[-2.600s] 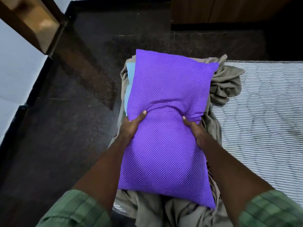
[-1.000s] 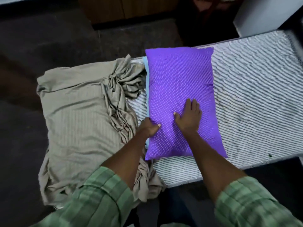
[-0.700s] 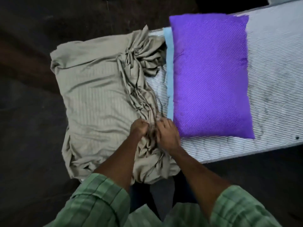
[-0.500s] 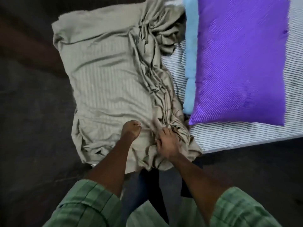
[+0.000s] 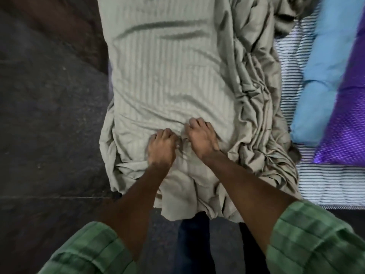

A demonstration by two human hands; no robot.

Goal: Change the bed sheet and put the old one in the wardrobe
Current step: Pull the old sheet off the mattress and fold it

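Since half a second ago both hands have moved left along the near edge of the bed, off the bunched ridge and onto the flatter part of the sheet, and the view has closed in, so the pillow now sits cut off at the right edge. The left hand and right hand lie side by side, nearly touching, both with fingers curled down into the cloth and gathering small folds of it, each grip closed on the sheet. The sheet, grey-green with faint stripes, covers the left end of the bed under and beyond the hands; its near hem hangs over the near edge toward the person's legs, and a thick crumpled ridge of it runs to the right of the right hand. Beyond that ridge the striped mattress lies bare, carrying the purple pillow with a blue one at its left side. Dark stone floor lies off the bed's left end. Green checked sleeves frame the bottom corners.
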